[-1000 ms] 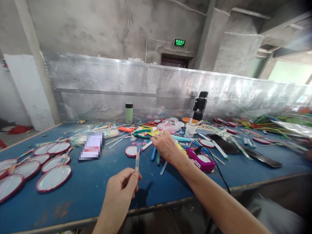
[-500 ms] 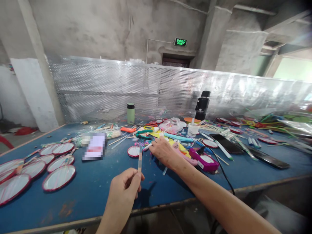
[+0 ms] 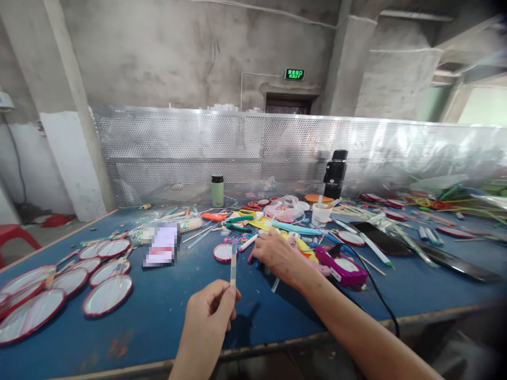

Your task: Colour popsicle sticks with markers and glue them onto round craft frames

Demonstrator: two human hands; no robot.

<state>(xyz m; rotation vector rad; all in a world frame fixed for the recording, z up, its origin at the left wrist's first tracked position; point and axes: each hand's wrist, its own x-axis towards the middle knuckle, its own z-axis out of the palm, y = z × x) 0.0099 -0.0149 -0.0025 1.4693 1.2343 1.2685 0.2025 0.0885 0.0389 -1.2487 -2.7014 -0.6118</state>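
Pinched upright between the thumb and fingers of my left hand [image 3: 212, 319] is a thin flat stick [image 3: 233, 266] with pale and brownish bands. My right hand [image 3: 277, 256] reaches into the clutter at the middle of the table, its fingers curled downward; whatever they grip is hidden beneath them. By its fingertips lie a white marker [image 3: 248, 242] and small purple pieces. A small round red-rimmed disc [image 3: 223, 253] lies just behind the stick. Right of my right wrist are a pink tool, partly covered, and a purple box [image 3: 344, 268] with a black cable.
Several red-rimmed discs [image 3: 106, 296] overlap on the left of the blue table [image 3: 158, 322]. A phone [image 3: 161, 245] lies behind them. Green-handled pliers [image 3: 237, 226], a green bottle [image 3: 217, 191], a white cup [image 3: 320, 215] and a black flask [image 3: 335, 174] stand or lie farther back.
The view has shifted slightly, so the scene sits a little lower and to the right. My left hand still holds the stick; my right hand stays over the clutter, its fingers bent slightly more.
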